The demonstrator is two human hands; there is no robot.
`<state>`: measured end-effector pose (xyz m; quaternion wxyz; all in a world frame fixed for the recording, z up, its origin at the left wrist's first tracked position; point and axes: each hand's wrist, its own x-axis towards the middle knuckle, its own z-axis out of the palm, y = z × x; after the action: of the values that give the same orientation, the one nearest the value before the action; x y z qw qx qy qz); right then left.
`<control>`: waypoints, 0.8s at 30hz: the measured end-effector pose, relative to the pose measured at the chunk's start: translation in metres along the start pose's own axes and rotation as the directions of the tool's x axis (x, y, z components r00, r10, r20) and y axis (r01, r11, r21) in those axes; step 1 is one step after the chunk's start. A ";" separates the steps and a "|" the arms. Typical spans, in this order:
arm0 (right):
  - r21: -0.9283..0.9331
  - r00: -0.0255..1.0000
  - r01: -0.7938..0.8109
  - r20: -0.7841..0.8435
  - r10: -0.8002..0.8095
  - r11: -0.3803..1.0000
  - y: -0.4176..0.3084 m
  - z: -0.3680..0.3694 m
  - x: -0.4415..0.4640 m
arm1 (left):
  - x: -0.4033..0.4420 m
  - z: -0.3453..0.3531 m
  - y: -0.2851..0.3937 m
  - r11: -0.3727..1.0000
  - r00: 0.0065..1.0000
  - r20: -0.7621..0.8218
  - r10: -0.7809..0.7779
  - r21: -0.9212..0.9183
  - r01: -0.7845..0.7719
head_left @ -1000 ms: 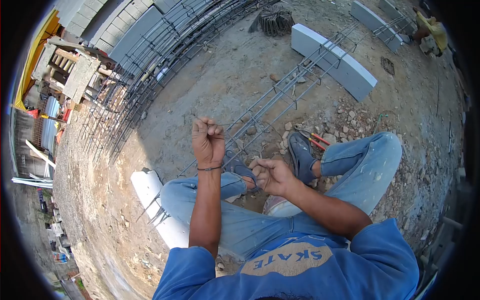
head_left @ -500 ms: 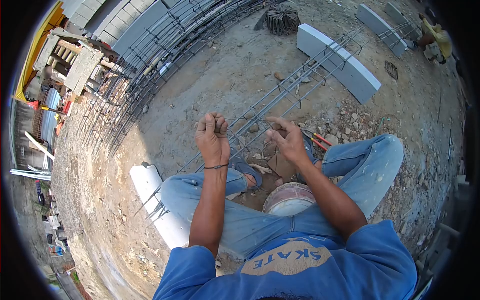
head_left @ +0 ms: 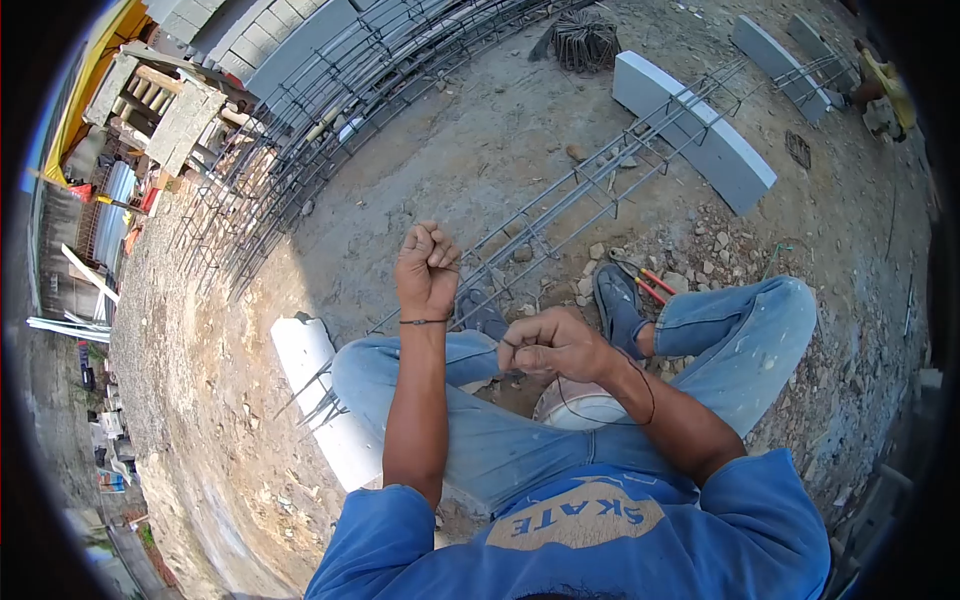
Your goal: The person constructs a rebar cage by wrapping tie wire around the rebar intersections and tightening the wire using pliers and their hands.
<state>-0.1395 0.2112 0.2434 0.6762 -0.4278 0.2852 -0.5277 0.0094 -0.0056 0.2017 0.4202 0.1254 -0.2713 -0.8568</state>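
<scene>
My left hand (head_left: 428, 268) is closed in a fist, knuckles up, just left of a long rebar cage (head_left: 590, 180); whatever it holds is hidden inside the fingers. Lower and nearer my body, my right hand (head_left: 562, 345) is closed, thumb against the fingers, above a whitish round bucket (head_left: 585, 408) between my legs. A thin dark wire (head_left: 654, 403) loops beside the right wrist and seems to run from that hand. Beyond my right foot lie pliers with red handles (head_left: 655, 287), their handles apart.
Pale slabs on edge (head_left: 695, 130) stand under the cage's far part. More rebar cages (head_left: 330, 120) are stacked at upper left, and a bundle of bent bars (head_left: 583, 42) lies behind. A white curved piece (head_left: 325, 400) supports the near end. Another person (head_left: 882, 95) crouches at upper right.
My right hand has come down and toward my body, away from the cage, and its fingers have closed. The left hand stays raised, its fist turned slightly. The wire loop now shows by the right wrist.
</scene>
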 end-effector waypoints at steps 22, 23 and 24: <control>0.951 0.950 0.009 -0.105 0.294 0.310 0.067 0.024 -0.016 | 0.023 -0.001 0.010 0.962 0.935 -0.290 0.205 -0.118 -0.247; 0.930 0.934 -0.078 -0.058 0.353 0.359 0.074 0.039 -0.015 | 0.023 0.014 0.016 0.956 0.875 -0.394 0.282 0.042 -0.290; 0.926 0.933 -0.091 -0.049 0.356 0.366 0.064 0.052 -0.010 | 0.020 0.025 0.020 0.930 0.794 -0.484 0.368 0.204 -0.306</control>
<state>-0.0686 0.2402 0.2108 0.8239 0.1229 0.0855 -0.5466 -0.0005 -0.0221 0.2338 0.6151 0.3230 -0.2160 -0.6861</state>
